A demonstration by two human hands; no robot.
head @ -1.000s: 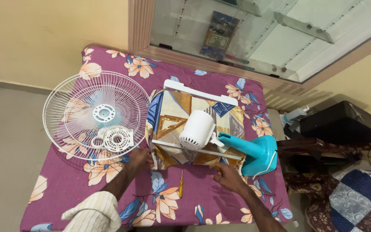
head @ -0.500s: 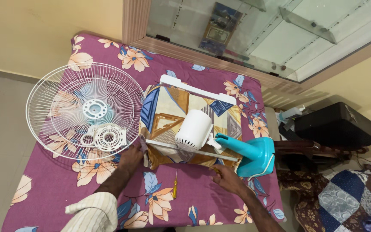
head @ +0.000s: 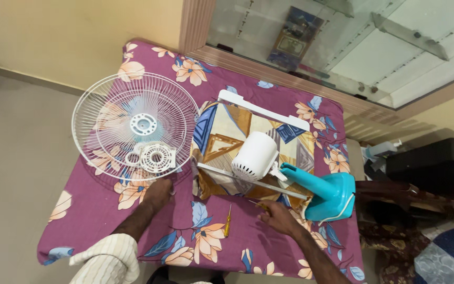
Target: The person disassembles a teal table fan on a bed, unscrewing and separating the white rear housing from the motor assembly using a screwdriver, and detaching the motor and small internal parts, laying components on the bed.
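As arms reach forward, left hand flat, right hand curled

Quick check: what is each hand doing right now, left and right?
Left hand: resting knuckles-up on the cloth by the fan guard; a grip cannot be told.
Right hand: fingers curled near a thin rod; a hold cannot be told.

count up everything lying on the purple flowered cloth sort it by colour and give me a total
White: 3 – wire fan guard, small round grille piece, fan motor housing
Teal: 1 – fan base
Yellow: 1 – screwdriver
Multicoloured: 1 – patterned cushion
Total: 6
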